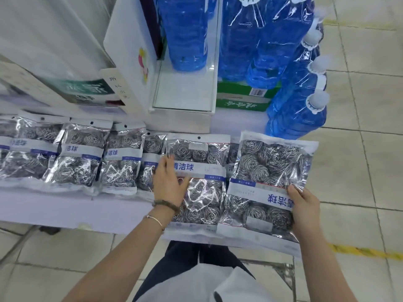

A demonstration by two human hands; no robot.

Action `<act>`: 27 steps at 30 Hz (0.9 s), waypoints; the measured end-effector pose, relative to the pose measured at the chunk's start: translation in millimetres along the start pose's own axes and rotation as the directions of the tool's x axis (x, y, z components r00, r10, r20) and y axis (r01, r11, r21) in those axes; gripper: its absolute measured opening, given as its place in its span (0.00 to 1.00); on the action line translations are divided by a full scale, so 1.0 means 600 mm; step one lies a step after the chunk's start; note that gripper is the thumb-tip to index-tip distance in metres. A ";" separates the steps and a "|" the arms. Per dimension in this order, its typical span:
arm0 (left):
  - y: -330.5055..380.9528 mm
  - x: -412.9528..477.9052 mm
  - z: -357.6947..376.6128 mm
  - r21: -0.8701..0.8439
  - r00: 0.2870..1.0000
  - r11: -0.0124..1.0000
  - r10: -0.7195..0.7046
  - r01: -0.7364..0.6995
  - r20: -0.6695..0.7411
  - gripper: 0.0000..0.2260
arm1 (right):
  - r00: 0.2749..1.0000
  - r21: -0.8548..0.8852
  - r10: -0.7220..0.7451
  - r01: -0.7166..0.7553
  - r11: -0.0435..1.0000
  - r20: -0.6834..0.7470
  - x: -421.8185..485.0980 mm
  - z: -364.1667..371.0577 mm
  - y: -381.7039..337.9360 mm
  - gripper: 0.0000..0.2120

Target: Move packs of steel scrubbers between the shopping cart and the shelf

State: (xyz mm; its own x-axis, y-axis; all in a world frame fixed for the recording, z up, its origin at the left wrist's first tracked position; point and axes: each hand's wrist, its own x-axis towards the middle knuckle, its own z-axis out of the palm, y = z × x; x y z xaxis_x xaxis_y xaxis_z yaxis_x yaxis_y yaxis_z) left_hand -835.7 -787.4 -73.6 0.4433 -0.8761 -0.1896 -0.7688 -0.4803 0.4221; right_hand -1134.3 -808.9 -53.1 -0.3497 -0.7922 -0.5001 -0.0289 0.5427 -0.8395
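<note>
A pack of steel scrubbers (268, 182) is gripped at its right edge by the right hand (304, 209), upside down at the right end of the shelf (65, 205), perhaps resting there. A second pack (200, 171) on the shelf is touched by the left hand (169, 182), fingers straight.

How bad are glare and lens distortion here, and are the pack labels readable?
Head view: white glare streaks cross the plastic of the held pack in the right hand and the shelf pack under the left hand, yet their blue labels are legible; wide-angle bending curves the floor tile lines and tilts the blue bottles; the far-left packs look softer.
</note>
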 end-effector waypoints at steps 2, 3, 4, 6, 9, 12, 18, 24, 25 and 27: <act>0.008 -0.025 0.021 0.218 0.962 0.947 0.194 -0.235 0.193 0.31 | 1.000 0.011 0.025 -0.025 1.000 0.000 0.002 -0.003 0.004 0.10; 0.010 -0.039 0.034 0.283 0.920 0.900 0.243 -0.332 0.306 0.31 | 0.999 0.016 0.034 -0.034 0.999 0.000 0.002 -0.005 0.005 0.10; 0.011 -0.049 0.045 0.326 0.886 0.859 0.261 -0.394 0.383 0.31 | 0.999 0.018 0.038 -0.038 0.999 0.003 0.001 -0.005 0.006 0.09; 0.003 -0.052 0.061 0.375 0.867 0.820 0.264 -0.433 0.422 0.32 | 0.999 0.018 0.039 -0.039 0.999 0.004 0.000 -0.006 0.007 0.09; -0.016 -0.044 0.068 0.411 0.874 0.804 0.255 -0.429 0.414 0.31 | 0.999 0.001 0.050 -0.050 0.999 0.019 -0.007 -0.007 0.001 0.13; -0.032 -0.041 0.072 0.421 0.872 0.800 0.242 -0.427 0.425 0.32 | 0.997 0.000 0.061 -0.061 0.998 0.041 -0.016 -0.005 -0.009 0.14; -0.002 -0.037 0.032 0.224 0.842 0.893 0.250 -0.391 0.478 0.30 | 0.990 0.014 0.054 -0.056 0.998 0.133 -0.033 -0.005 -0.049 0.07; 0.118 0.008 -0.120 -0.056 0.881 0.898 0.440 -0.437 0.175 0.29 | 0.938 -0.079 -0.005 0.035 0.996 0.346 -0.040 0.018 -0.108 0.09; 0.143 0.024 -0.139 -0.029 0.865 0.885 0.461 -0.465 0.201 0.33 | 0.922 -0.105 -0.008 0.053 0.993 0.388 -0.042 0.026 -0.114 0.09; 0.181 0.064 -0.170 0.042 0.856 0.885 0.436 -0.464 0.279 0.40 | 0.891 -0.122 -0.014 0.078 0.990 0.454 -0.047 0.044 -0.123 0.07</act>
State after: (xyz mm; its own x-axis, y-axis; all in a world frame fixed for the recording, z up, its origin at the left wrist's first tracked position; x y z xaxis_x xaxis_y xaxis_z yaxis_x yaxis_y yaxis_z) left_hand -854.8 -869.0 55.4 -0.0842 -0.9706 -0.2255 -0.9053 -0.0200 0.4242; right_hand -1097.6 -833.6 17.3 0.1136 -0.8404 -0.5299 -0.1696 0.5091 -0.8438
